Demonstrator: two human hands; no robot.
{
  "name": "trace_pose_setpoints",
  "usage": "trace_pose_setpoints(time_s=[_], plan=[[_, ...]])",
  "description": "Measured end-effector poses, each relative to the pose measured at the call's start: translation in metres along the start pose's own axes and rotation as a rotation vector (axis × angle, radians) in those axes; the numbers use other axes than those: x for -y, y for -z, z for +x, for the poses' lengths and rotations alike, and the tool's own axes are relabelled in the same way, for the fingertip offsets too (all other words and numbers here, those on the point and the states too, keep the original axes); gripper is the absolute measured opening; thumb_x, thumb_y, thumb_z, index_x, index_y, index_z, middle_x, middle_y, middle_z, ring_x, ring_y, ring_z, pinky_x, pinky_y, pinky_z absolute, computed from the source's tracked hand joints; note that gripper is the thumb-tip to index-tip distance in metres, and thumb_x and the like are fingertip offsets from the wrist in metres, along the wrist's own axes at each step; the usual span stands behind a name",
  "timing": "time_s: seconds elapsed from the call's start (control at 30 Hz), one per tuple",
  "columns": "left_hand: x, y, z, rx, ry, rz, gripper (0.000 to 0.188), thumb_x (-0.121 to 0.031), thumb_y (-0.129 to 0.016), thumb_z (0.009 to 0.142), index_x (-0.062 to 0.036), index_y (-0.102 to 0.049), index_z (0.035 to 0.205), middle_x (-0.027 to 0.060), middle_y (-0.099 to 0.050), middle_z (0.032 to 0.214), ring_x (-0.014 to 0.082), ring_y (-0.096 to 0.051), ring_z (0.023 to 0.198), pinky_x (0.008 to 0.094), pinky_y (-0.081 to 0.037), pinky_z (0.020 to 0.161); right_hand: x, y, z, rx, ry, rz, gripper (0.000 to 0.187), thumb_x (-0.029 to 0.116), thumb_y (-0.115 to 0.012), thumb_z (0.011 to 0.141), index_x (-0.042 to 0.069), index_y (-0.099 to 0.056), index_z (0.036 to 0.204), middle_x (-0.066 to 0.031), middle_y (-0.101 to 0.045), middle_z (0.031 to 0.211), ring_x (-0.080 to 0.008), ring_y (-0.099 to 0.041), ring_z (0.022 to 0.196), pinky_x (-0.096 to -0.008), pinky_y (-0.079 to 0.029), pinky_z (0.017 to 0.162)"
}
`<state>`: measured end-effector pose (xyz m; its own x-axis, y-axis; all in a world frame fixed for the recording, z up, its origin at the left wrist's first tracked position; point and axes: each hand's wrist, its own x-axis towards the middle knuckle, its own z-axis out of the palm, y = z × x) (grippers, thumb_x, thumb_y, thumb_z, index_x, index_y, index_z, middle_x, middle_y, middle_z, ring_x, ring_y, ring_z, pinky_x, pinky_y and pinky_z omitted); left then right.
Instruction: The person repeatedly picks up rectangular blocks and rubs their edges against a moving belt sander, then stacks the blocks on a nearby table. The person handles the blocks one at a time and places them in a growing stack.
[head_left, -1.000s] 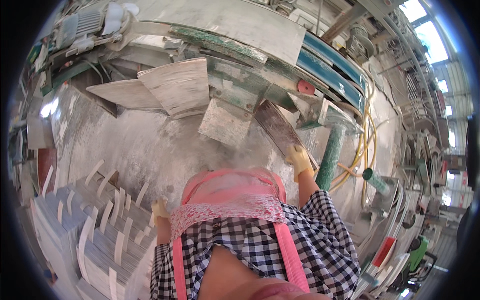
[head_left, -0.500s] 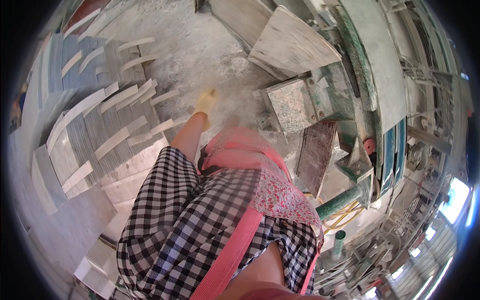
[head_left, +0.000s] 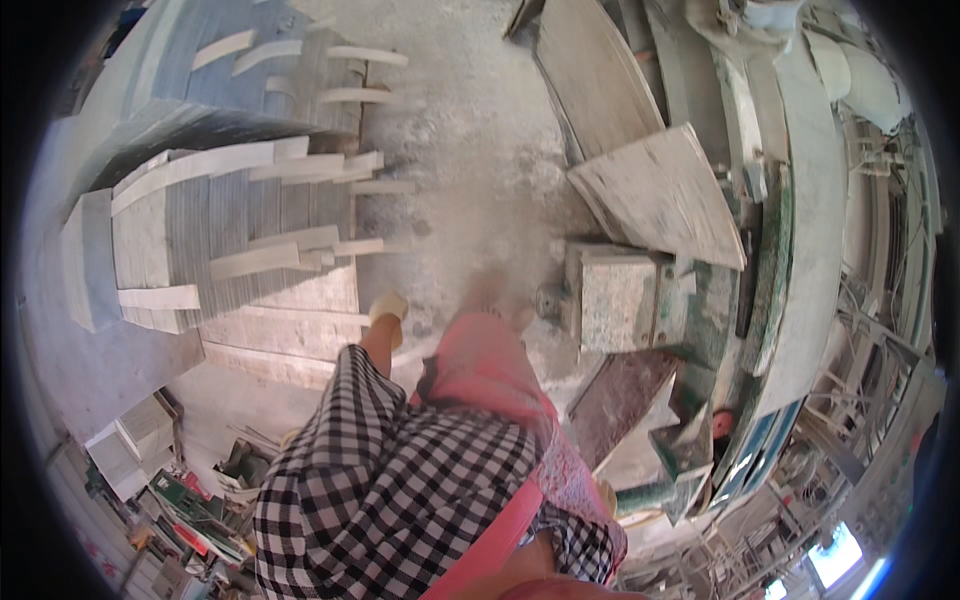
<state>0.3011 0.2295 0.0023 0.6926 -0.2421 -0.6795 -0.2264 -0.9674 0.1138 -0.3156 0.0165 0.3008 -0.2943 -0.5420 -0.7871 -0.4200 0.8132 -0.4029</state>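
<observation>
My left hand [head_left: 388,312] wears a cream-yellow glove and hangs low in front of my checked sleeve [head_left: 340,465]. Nothing large shows in it, but its fingers are too small and blurred to read. It is nearest the right-hand ends of several stacked grey slabs [head_left: 225,225], apart from them. Pale flat strips [head_left: 270,258] jut out between the slabs. A pink apron [head_left: 492,365] covers my front. My right hand does not show; the apron and sleeve cover that side.
Dusty floor [head_left: 465,150] runs ahead between the slabs and a machine on the right. A tilted board [head_left: 660,190], a speckled metal box [head_left: 618,300] and a green pipe [head_left: 640,497] stick out from that machine. At lower left stands a pale box [head_left: 145,440].
The view has turned and moved along, so the slabs and machine sit differently in it. My left hand has drawn lower, closer to my body.
</observation>
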Motion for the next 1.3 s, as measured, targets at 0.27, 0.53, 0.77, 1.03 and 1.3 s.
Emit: trace_pose_setpoints(time_s=[0.27, 0.53, 0.77, 1.03, 1.3], plan=[[-0.046, 0.039, -0.001, 0.069, -0.138, -0.12, 0.041, -0.034, -0.047, 0.092, -0.0038, -0.072, 0.106, 0.0272, -0.069, 0.107, 0.0447, -0.066, 0.103, 0.052, -0.052, 0.09, 0.024, -0.008, -0.017, -0.106, 0.278, -0.235, 0.046, 0.043, -0.055, 0.103, -0.001, -0.063, 0.114, -0.0088, -0.063, 0.103, -0.0165, -0.057, 0.092, -0.0335, -0.048, 0.081], [-0.127, 0.058, 0.016, -0.096, -0.309, -0.37, 0.04, -0.038, -0.052, 0.092, -0.0104, -0.072, 0.111, 0.0248, -0.068, 0.114, 0.044, -0.064, 0.11, 0.0498, -0.052, 0.093, 0.058, -0.042, -0.046, -0.241, 0.527, -0.179, 0.036, 0.03, -0.061, 0.094, 0.0, -0.061, 0.114, -0.012, -0.06, 0.092, -0.0247, -0.056, 0.088, -0.0391, -0.045, 0.085], [-0.146, 0.026, -0.001, -0.086, -0.503, -0.472, 0.044, -0.038, -0.056, 0.091, -0.005, -0.071, 0.116, 0.0183, -0.074, 0.101, 0.0318, -0.07, 0.096, 0.041, -0.052, 0.084, 0.068, -0.031, -0.002, -0.369, 0.371, 0.247, 0.028, 0.026, -0.054, 0.097, 0.004, -0.072, 0.102, 0.0032, -0.041, 0.067, -0.01, -0.038, 0.061, -0.0276, -0.032, 0.058], [-0.078, -0.004, -0.032, -0.004, -0.281, -0.443, 0.034, -0.03, -0.06, 0.088, -0.0006, -0.072, 0.101, 0.0113, -0.072, 0.085, 0.0221, -0.063, 0.076, 0.0369, -0.049, 0.072, 0.068, -0.023, 0.054, -0.252, 0.369, 0.431, 0.04, 0.038, -0.055, 0.103, 0.003, -0.073, 0.103, 0.0068, -0.034, 0.056, -0.0062, -0.031, 0.05, -0.024, -0.024, 0.049], [-0.177, 0.034, -0.011, 0.138, -0.307, -0.663, 0.035, -0.029, -0.057, 0.089, 0.0019, -0.07, 0.096, 0.0133, -0.072, 0.084, 0.0208, -0.066, 0.075, 0.035, -0.05, 0.071, 0.103, 0.008, 0.07, -0.359, 0.371, 0.416, 0.045, 0.041, -0.059, 0.1, -0.001, -0.075, 0.101, 0.002, -0.046, 0.052, -0.0084, -0.039, 0.046, -0.0251, -0.031, 0.048]])
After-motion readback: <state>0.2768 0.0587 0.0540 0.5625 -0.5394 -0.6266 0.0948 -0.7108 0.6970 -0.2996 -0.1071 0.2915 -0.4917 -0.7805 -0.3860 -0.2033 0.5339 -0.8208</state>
